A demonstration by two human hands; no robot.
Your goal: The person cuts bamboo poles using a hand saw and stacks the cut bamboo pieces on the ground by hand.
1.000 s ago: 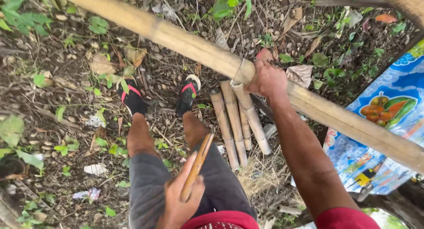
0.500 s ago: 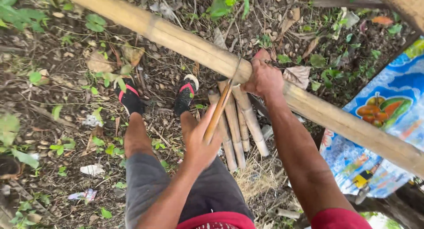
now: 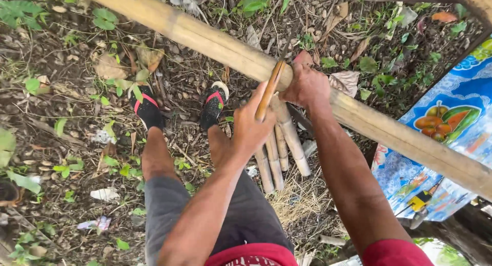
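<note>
1. The long bamboo pole (image 3: 205,40) runs slantwise across the view, from upper left down to the right edge, raised above the leaf-strewn ground (image 3: 66,158).
2. The right hand (image 3: 306,86) grips the pole from above, fingers wrapped round it.
3. The left hand (image 3: 251,125) is closed around a wooden-handled tool (image 3: 270,89), whose upper end meets the pole just beside the right hand; the blade is too dark and thin to make out.
4. Below the pole, a few short cut bamboo pieces (image 3: 279,148) lie side by side.
5. Two feet in black sandals (image 3: 179,104) stand left of these.
6. A blue printed sheet (image 3: 441,122) lies at the right.
</note>
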